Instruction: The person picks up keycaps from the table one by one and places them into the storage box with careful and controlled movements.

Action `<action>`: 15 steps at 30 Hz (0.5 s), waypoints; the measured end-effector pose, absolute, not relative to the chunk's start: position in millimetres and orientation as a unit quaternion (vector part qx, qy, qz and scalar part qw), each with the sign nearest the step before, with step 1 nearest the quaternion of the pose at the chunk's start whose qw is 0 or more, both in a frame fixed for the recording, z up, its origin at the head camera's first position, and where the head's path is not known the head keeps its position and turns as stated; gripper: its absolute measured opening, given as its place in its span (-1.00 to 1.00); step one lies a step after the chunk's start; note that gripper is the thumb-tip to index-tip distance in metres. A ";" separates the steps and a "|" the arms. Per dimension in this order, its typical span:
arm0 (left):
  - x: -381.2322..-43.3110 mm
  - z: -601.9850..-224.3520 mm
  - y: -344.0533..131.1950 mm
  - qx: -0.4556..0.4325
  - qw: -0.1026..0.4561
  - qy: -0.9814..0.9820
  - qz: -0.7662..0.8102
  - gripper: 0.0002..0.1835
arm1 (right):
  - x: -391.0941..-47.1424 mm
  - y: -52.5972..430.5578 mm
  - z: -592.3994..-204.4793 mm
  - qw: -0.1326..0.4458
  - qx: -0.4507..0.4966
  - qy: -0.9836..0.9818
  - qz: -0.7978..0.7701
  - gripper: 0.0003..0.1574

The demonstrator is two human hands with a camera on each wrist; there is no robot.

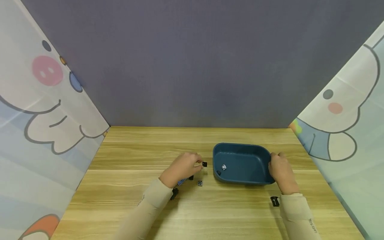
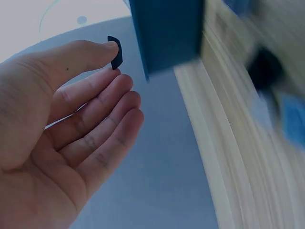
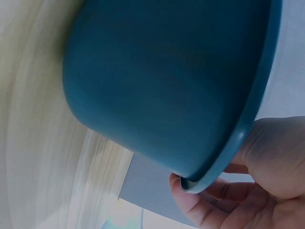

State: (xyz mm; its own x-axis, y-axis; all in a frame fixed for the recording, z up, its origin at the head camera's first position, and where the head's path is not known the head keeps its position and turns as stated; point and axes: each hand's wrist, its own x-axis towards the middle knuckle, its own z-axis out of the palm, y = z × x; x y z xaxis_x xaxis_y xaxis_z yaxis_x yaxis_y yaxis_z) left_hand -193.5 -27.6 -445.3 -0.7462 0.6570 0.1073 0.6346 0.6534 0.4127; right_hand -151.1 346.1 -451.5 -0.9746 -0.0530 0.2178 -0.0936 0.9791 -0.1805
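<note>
Between thumb and index finger, my left hand (image 1: pixel 183 167) pinches a small flat black piece (image 1: pixel 205 164), just left of the blue plastic bin (image 1: pixel 244 166). The left wrist view shows this dark piece (image 2: pixel 116 53) at the thumb tip, the other fingers loosely bent below. My right hand (image 1: pixel 282 173) grips the bin's right end; up close, its fingers hook round the rim (image 3: pixel 190 187). Inside the bin, toward its left side, lie a small white-grey piece (image 1: pixel 223 167) and a small black piece (image 1: pixel 219 173).
A small grey square piece (image 1: pixel 200 183) lies in front of the left hand. Near the left forearm are a blue piece (image 1: pixel 181 182) and black pieces (image 1: pixel 174 194). Another black piece (image 1: pixel 274 201) sits beside the right sleeve. A grey panel (image 1: pixel 192 66) stands behind the wooden table (image 1: pixel 234 213).
</note>
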 end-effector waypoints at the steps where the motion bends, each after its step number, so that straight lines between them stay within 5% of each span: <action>1: -193.9 -444.2 -20.1 0.362 0.025 0.906 0.219 -0.76 | -151.2 346.2 -451.6 0.107 0.036 -0.989 0.096 -0.77; 15: -184.9 -443.9 46.0 0.417 0.032 0.887 0.196 -0.74 | -151.2 347.2 -450.2 0.106 0.031 -0.989 0.100 -0.75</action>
State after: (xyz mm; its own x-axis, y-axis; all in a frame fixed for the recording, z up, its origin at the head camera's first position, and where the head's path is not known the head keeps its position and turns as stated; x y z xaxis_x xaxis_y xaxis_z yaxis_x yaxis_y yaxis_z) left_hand -184.9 46.0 -443.9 -0.6499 0.7526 0.1064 0.7272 0.5750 0.3748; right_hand -151.2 347.2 -450.2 -0.9758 -0.0402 0.2151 -0.0824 0.9782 -0.1908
